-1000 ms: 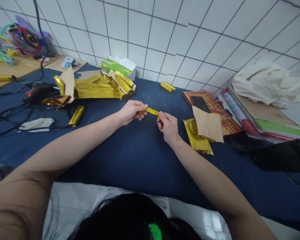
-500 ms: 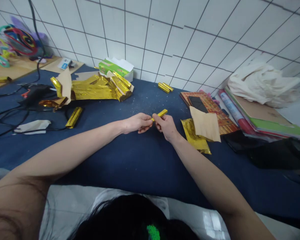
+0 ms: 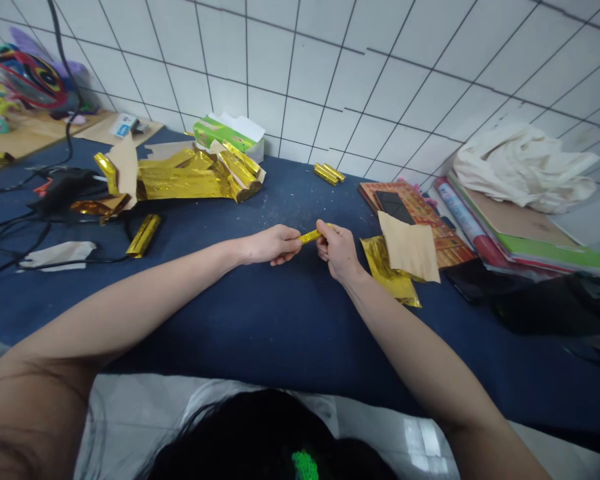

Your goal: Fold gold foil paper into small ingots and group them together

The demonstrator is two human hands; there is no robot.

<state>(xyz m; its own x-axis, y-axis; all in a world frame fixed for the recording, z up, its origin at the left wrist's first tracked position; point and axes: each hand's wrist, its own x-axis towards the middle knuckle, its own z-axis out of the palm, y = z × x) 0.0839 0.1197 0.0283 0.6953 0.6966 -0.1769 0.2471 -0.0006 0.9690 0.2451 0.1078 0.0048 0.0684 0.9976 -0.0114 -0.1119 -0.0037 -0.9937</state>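
Between my hands, above the dark blue cloth (image 3: 280, 313), is a slim strip of folded gold foil paper (image 3: 310, 236). My left hand (image 3: 277, 245) pinches its left end, and my right hand (image 3: 337, 250) grips its right end with the thumb on top. The fingers hide both ends. To the right of my right hand lies a flat gold foil piece (image 3: 380, 263), partly under a square of brown paper (image 3: 410, 247). Small gold rolls (image 3: 329, 174) rest side by side near the wall.
A crumpled heap of gold foil (image 3: 180, 179) sits at the back left before a green tissue box (image 3: 225, 133). A thicker gold roll (image 3: 144, 236), a black glue gun (image 3: 70, 187) and cables lie left. Books (image 3: 535, 227) under a white bag (image 3: 523, 167) stand right.
My right hand has slid along the foil strip, away from my left hand, to its right end. More of the strip's middle now shows between the hands. The view has shifted slightly.
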